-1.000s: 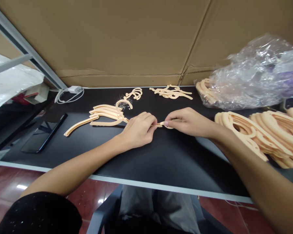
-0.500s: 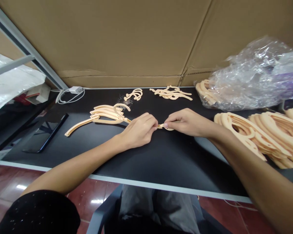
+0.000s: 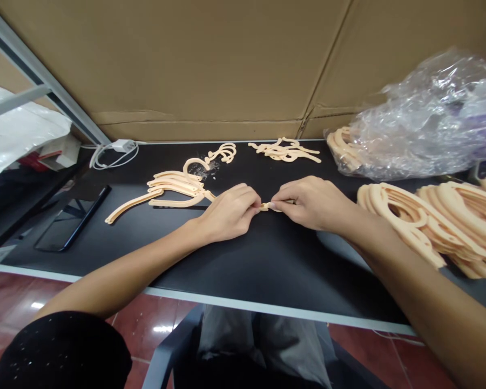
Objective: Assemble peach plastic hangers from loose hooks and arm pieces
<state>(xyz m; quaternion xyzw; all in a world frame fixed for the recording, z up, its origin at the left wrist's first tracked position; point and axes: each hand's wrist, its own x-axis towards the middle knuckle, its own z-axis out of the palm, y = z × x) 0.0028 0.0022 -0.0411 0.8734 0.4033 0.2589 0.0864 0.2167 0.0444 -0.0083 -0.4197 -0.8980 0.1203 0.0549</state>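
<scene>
here, right of the phone (image 3: 72, 220), a pale piece (image 3: 264, 207) is held sideways, pinched by left hand (image 3: 231, 213) and right hand (image 3: 314, 204).

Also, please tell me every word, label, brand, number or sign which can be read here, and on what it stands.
None can be read.
Clear plastic: purple area, too blurred to tell any letters.
White packaging: no readable lettering.
Phone: no readable characters.

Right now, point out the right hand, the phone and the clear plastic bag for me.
Right hand (image 3: 314, 201): head view, on the back of the hand.
Phone (image 3: 73, 220): head view, middle of its dark glossy face.
Clear plastic bag (image 3: 421, 121): head view, on its crumpled side.
</scene>
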